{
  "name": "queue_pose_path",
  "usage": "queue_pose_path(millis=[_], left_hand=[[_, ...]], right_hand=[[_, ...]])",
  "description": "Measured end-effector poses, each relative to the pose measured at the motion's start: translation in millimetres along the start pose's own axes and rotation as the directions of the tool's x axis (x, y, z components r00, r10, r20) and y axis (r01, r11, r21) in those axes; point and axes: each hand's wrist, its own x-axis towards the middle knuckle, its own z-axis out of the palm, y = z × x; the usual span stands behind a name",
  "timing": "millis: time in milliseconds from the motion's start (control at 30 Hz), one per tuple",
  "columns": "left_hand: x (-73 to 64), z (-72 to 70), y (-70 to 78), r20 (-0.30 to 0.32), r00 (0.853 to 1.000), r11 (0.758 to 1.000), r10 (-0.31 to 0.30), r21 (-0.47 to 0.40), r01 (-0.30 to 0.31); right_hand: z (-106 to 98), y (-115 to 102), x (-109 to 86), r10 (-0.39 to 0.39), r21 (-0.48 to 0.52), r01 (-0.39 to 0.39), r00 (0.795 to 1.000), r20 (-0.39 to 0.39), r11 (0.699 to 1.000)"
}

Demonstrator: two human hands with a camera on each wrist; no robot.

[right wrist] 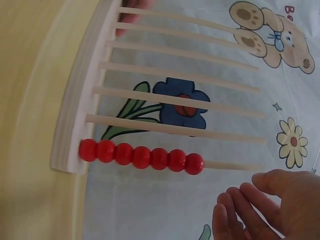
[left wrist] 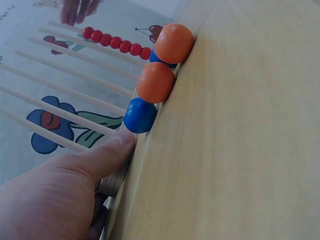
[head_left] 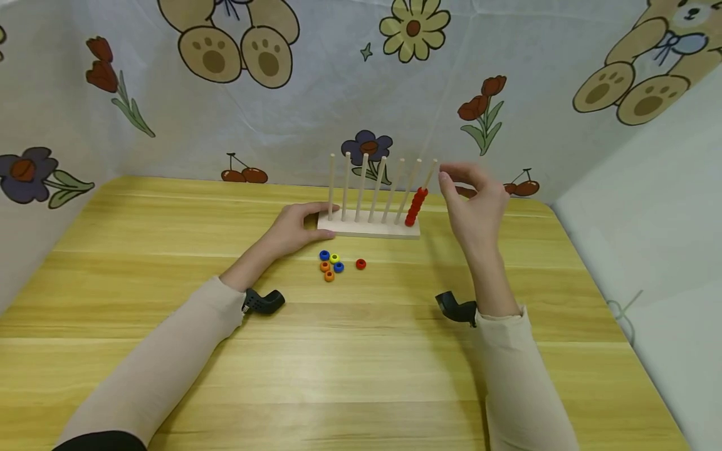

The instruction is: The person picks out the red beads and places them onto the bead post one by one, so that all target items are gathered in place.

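A pale wooden peg stand (head_left: 369, 230) with several upright pegs stands towards the back of the table. My left hand (head_left: 290, 227) grips the left end of its base, thumb along the front edge and fingers towards the back. Several red beads (head_left: 416, 208) are stacked on the rightmost peg, whose upper part is bare. Beside the top of that peg is my right hand (head_left: 479, 200), fingers loosely bent. No bead shows between its thumb and fingers in the right wrist view, where the hand (right wrist: 280, 205) is just off the peg's tip.
In front of the stand lie loose beads: a red bead (head_left: 361, 265) apart, and a cluster with a yellow bead (head_left: 335, 259), two blue and two orange beads (head_left: 329, 277). A printed cloth (head_left: 316, 113) hangs behind the wooden table (head_left: 338, 376).
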Motion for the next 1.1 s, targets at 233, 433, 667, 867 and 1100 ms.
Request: queue_pose_path(millis=[233,433,667,867,1100], left_hand=[[0.3,0.0,-0.5,-0.006,1.000,1.000,0.000,-0.005,0.000],[0.1,-0.1,0.1,-0.004,1.000,1.000,-0.002,0.005,0.002],[-0.8,-0.3,-0.6,0.002,1.000,1.000,-0.001,0.007,0.001],[-0.2,0.9,-1.8,-0.006,1.000,1.000,-0.002,0.000,0.002],[1.2,1.0,-3.9,-0.010,1.000,1.000,-0.002,-0.005,0.002]], right_hand=[[-4,10,-12.0,-0.001,-0.043,0.003,0.999,0.042,0.999],[-11,20,-20.5,0.022,-0.093,-0.015,0.997,0.074,0.996],[-10,22,-25.8,0.033,-0.095,-0.019,0.989,0.146,0.995],[2,17,-32.6,0.041,-0.008,-0.040,0.956,0.290,0.999],[22,7,-46.2,0.005,0.023,-0.019,0.864,0.503,1.000]])
